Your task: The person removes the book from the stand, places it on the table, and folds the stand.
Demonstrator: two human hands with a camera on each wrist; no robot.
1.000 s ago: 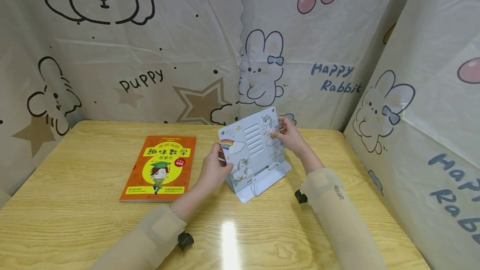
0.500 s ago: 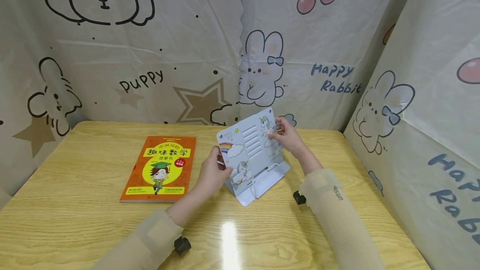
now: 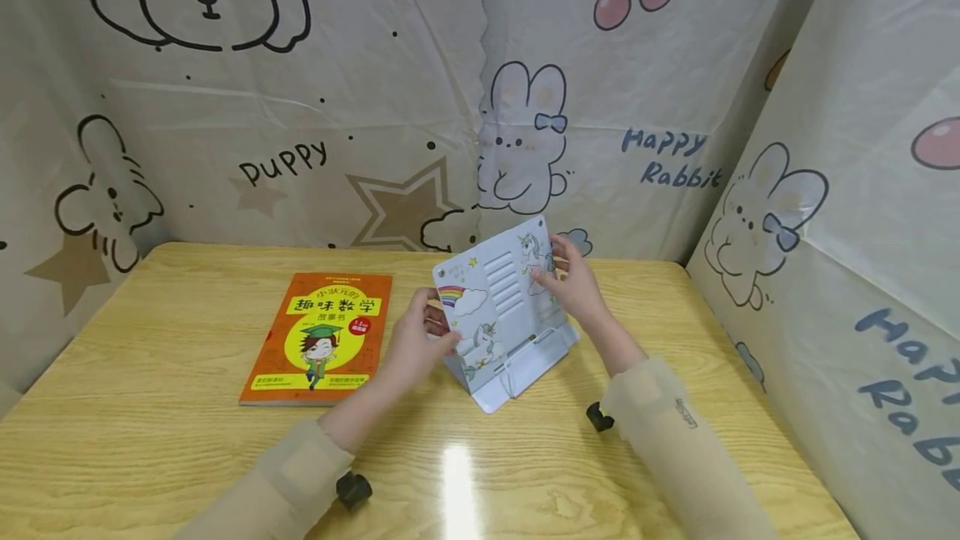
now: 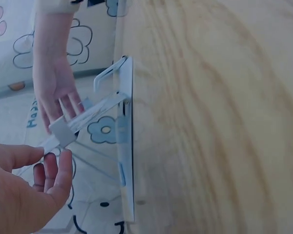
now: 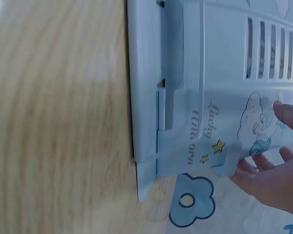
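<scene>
A pale blue-white book stand (image 3: 501,307) with unicorn, rainbow and cloud prints stands on the wooden table, its panel leaning back above a base with a wire page clip. My left hand (image 3: 420,332) pinches the panel's left edge; in the left wrist view the thumb and forefinger of that hand (image 4: 31,187) meet at the edge, the other fingers curled. On the opposite side my right hand (image 3: 577,282) holds the right edge, thumb in front and fingers behind. The right wrist view shows the stand's slotted panel (image 5: 224,63) and the right hand (image 5: 276,165) at its edge.
An orange book (image 3: 318,340) with a cartoon child on its cover lies flat on the table (image 3: 150,373), left of the stand. Behind and to the right hangs a printed cloth (image 3: 405,90) with rabbits and puppies, close to the table's back edge.
The book stand has shifted slightly left and toward me, both hands moving with it. Since then the left hand has slid a little outward along the panel's edge while the stand keeps its place.
</scene>
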